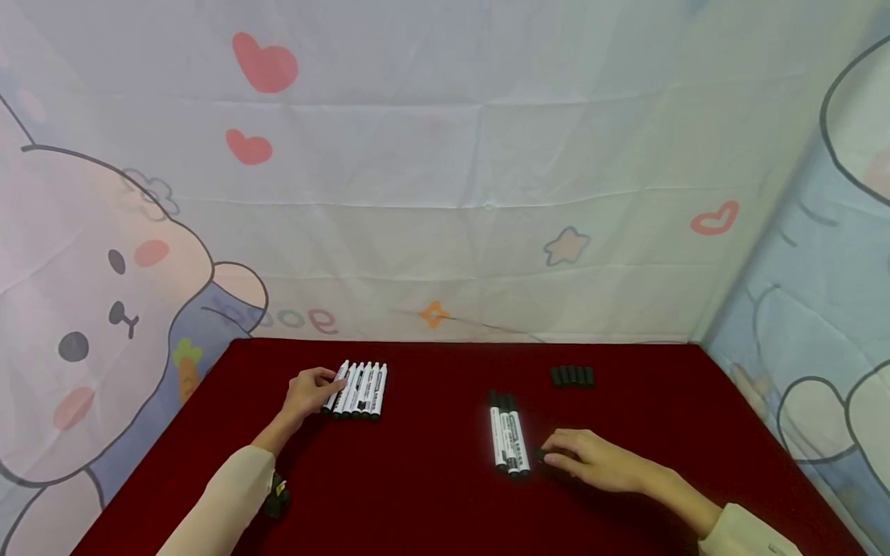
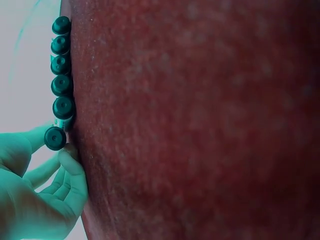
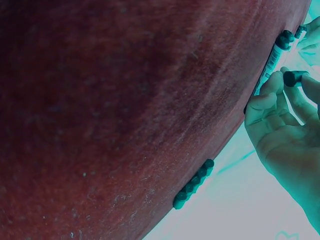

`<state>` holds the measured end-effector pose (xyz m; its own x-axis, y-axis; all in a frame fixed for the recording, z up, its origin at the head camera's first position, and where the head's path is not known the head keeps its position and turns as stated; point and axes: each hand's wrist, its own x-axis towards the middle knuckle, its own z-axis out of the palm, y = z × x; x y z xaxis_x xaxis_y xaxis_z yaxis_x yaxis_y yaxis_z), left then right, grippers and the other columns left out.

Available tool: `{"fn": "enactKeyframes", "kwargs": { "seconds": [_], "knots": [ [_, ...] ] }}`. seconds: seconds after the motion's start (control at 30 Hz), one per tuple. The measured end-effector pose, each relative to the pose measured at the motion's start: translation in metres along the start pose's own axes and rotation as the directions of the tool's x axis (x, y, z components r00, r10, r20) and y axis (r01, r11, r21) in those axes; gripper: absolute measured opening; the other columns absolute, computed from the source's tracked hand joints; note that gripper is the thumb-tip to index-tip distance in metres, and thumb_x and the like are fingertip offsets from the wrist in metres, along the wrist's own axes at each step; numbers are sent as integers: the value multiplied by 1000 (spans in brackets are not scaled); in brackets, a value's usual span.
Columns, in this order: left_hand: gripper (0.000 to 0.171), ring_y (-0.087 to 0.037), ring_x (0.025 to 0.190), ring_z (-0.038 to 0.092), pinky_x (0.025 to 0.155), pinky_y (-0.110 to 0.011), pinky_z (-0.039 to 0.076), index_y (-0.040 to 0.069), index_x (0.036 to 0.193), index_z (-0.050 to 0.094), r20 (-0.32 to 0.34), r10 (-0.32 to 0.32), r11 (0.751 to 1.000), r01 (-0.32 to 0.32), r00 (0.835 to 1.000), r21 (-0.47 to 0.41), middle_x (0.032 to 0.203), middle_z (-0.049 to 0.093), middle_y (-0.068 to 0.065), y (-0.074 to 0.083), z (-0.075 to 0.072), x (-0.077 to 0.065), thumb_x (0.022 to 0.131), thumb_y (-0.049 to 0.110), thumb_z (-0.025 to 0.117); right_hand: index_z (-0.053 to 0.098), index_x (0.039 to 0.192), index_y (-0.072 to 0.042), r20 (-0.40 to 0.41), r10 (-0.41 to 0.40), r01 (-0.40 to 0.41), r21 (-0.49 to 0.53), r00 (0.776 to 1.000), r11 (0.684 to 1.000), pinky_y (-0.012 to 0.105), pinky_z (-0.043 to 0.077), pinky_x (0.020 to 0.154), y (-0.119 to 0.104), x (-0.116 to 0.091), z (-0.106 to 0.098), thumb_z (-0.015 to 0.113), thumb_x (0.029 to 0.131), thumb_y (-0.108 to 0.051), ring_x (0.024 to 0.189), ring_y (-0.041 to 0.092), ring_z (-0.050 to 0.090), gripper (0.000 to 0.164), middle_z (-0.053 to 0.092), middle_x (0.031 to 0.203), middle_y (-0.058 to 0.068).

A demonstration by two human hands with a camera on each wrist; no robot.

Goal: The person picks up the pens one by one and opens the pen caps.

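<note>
Several white whiteboard markers (image 1: 361, 392) without caps lie side by side at the left of the table, white tips pointing away. My left hand (image 1: 306, 394) pinches the leftmost marker (image 2: 55, 138) between thumb and fingers, its black end facing the left wrist view. A small black marker cap (image 3: 294, 78) is pinched between thumb and fingertips of my right hand (image 1: 598, 463). Just left of that hand lie three capped markers (image 1: 513, 444), black caps at the far end.
A row of loose black caps (image 1: 572, 376) lies at the back right of the red tablecloth (image 1: 431, 494). A printed curtain (image 1: 445, 170) hangs behind the table. Beside my left sleeve is a dark object (image 1: 276, 498) with a yellow mark.
</note>
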<state>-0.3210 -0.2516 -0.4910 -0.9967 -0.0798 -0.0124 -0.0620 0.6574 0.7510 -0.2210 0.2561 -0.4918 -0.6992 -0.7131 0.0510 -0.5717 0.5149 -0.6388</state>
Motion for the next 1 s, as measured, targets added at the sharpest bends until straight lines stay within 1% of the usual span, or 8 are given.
{"fn": "enactKeyframes", "kwargs": {
  "seconds": [0.1, 0.2, 0.33, 0.47, 0.57, 0.7, 0.83, 1.0],
  "knots": [
    [42, -14, 63, 56, 54, -26, 48, -8, 122, 67, 0, 23, 998, -23, 1000, 57, 100, 71, -23, -2, 1, 1, 96, 26, 71, 67, 124, -11, 10, 2, -2, 17, 1000, 1000, 27, 56, 90, 2, -1, 2, 47, 110, -33, 108, 6, 63, 33, 68, 120, 1],
    [41, -12, 58, 54, 52, -26, 46, -8, 119, 68, 8, 32, 996, -33, 999, 84, 97, 72, -21, -4, 3, 1, 96, 26, 71, 66, 124, -7, 33, 1, -3, 53, 999, 999, 24, 56, 82, 4, -2, 4, 47, 110, -32, 95, 2, 64, 34, 68, 118, 4],
    [38, -12, 54, 53, 50, -26, 47, -9, 116, 68, 10, 47, 996, -47, 999, 70, 92, 72, -20, -7, 3, 1, 95, 23, 71, 65, 124, -4, 44, 2, -6, 78, 999, 997, 22, 55, 72, 6, -3, 3, 48, 110, -29, 78, -2, 60, 34, 68, 116, 7],
    [35, -12, 56, 55, 49, -27, 48, -6, 114, 69, -36, 51, 995, -48, 998, 84, 89, 71, -18, -5, -1, 0, 97, 25, 69, 66, 124, -6, 24, -2, 1, 36, 1000, 999, 23, 55, 77, 5, -2, -1, 48, 109, -30, 85, -2, 60, 34, 69, 117, 6],
    [34, -13, 57, 57, 49, -28, 46, -1, 114, 70, -92, 46, 994, -36, 995, 106, 90, 72, -16, 0, -4, -1, 99, 28, 65, 66, 124, -7, 16, -6, 6, 21, 1000, 1000, 23, 55, 80, 5, -2, -3, 48, 109, -32, 90, -2, 60, 34, 69, 118, 4],
    [31, -15, 60, 59, 50, -30, 45, 1, 114, 72, -134, 62, 991, -45, 989, 125, 94, 73, -17, 11, -4, -7, 100, 28, 62, 66, 124, -6, 21, -6, 4, 77, 1000, 997, 23, 55, 72, 9, -3, -3, 49, 109, -29, 82, -2, 59, 32, 67, 108, 1],
    [27, -15, 64, 59, 50, -29, 43, 2, 114, 73, -118, 92, 990, -78, 989, 121, 95, 74, -16, 25, 1, -18, 100, 23, 62, 65, 122, -6, 20, -5, 2, 119, 1000, 993, 23, 54, 66, 14, -5, -2, 49, 109, -26, 76, -2, 57, 29, 64, 101, -2],
    [24, -12, 61, 58, 49, -28, 41, 4, 113, 73, -74, 132, 986, -124, 988, 111, 93, 74, -14, 44, 7, -29, 98, 19, 63, 64, 123, -4, 1, 12, -12, 114, 1000, 993, 23, 54, 66, 19, -5, -5, 49, 109, -25, 76, -2, 57, 29, 65, 104, 0]
  ]
}}
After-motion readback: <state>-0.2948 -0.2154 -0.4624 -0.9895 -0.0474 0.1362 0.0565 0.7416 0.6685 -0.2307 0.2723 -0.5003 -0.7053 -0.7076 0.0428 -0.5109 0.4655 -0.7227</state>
